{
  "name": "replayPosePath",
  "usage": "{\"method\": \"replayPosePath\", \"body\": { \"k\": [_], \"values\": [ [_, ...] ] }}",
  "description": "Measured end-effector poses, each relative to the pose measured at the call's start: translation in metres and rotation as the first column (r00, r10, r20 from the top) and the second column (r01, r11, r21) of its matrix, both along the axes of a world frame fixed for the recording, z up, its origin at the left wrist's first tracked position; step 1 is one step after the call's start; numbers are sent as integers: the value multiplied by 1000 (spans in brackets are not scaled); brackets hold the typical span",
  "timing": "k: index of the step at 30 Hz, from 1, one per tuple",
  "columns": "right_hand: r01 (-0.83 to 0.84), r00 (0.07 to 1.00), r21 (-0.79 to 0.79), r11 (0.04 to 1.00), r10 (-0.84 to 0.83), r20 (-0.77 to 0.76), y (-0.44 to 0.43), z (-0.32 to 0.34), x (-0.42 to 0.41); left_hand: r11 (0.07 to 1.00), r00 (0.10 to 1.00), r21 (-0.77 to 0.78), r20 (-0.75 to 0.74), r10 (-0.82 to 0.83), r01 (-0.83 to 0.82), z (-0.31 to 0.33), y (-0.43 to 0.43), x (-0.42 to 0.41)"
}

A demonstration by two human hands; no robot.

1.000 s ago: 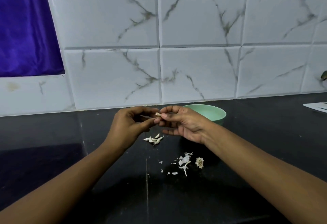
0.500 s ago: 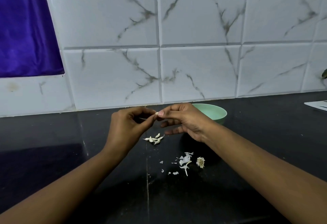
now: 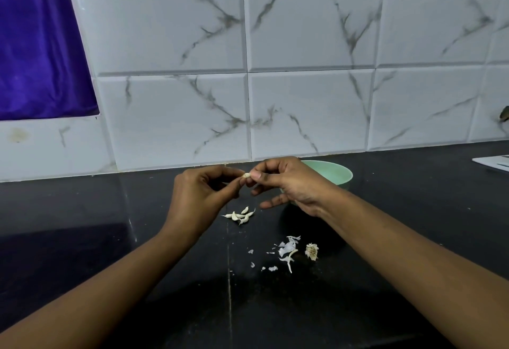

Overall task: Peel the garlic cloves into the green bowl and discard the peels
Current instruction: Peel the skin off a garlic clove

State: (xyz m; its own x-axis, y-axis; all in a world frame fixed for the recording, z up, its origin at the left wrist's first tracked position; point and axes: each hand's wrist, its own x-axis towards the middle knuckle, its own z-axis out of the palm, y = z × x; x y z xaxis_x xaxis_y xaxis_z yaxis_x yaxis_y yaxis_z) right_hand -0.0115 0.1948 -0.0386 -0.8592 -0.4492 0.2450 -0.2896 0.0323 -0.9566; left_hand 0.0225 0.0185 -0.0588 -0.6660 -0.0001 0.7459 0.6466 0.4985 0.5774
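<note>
Clove: one garlic clove (image 3: pixel 247 175) pinched above the counter (image 3: pixel 413 211), just left of the green bowl (image 3: pixel 340 175).
Hands: left hand (image 3: pixel 201 200) and right hand (image 3: pixel 289 183) both pinch it at the fingertips.
Progress: I'd guess midway; pile of cloves (image 3: pixel 240 215) waits, peels (image 3: pixel 286 249) lie loose, not binned.
Bowl inside: can't see.
Writing: none I can read.

you have two hands in view, left hand (image 3: pixel 201 200) and right hand (image 3: pixel 289 183), with one clove (image 3: pixel 247 175) between them. one bowl (image 3: pixel 337 173). about five loose cloves (image 3: pixel 239 215) in one heap; they overlap, so your count isn't sure. roughly eight peel scraps (image 3: pixel 286 249), one root stub (image 3: pixel 312 251), one paper (image 3: pixel 493 162), one cloth (image 3: pixel 35 45).
</note>
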Motion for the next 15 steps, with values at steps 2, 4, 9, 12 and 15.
{"method": "replayPosePath", "body": {
  "k": [2, 4, 9, 12, 15],
  "values": [
    [6, 1000, 14, 1000, -6, -24, -1, 0, 1, 1000, 1000, 12, 13, -5, 5, 0, 0, -1],
    [17, 999, 27, 999, -16, -38, -2, 1, 2, 1000, 1000, 17, 24, -5, 5, 0, -1, -1],
    [94, 989, 22, 995, -91, -118, 1, 4, 2, 1000, 999, 14, 36, 2, -2, 0, 0, 0],
    [123, 982, 17, 992, -120, -145, 1, 5, 3, 1000, 1000, -7, 22, 11, -10, 0, 2, 1],
    [122, 982, 38, 992, -115, -151, 1, 5, 3, 1000, 1000, -10, 19, 25, -25, -1, 2, 1]
  ]
}}
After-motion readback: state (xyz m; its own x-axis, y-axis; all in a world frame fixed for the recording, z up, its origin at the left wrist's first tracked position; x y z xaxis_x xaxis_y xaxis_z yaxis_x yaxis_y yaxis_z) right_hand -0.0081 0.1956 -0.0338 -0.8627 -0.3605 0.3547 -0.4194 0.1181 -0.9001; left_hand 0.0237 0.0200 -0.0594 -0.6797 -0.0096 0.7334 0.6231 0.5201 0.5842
